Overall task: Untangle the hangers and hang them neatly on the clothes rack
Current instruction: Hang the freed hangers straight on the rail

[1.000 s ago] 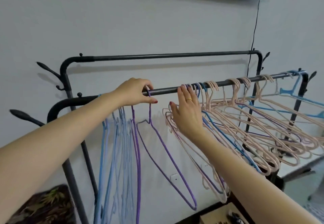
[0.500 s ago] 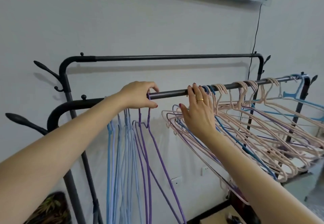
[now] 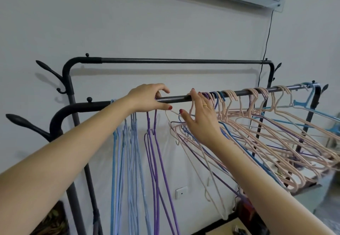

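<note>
With the left hand pinching the purple wire hangers' hooks on the black metal rack rail, the spread right hand should lift one pink wire hanger clear of the tangle right of it before sliding it leftward.

Black metal clothes rack with a near rail and a higher far rail. On the near rail, from left: light-blue hangers hanging straight, purple hangers, then a tangled cluster of pink hangers with blue and purple ones interleaved, slanting right.
</note>
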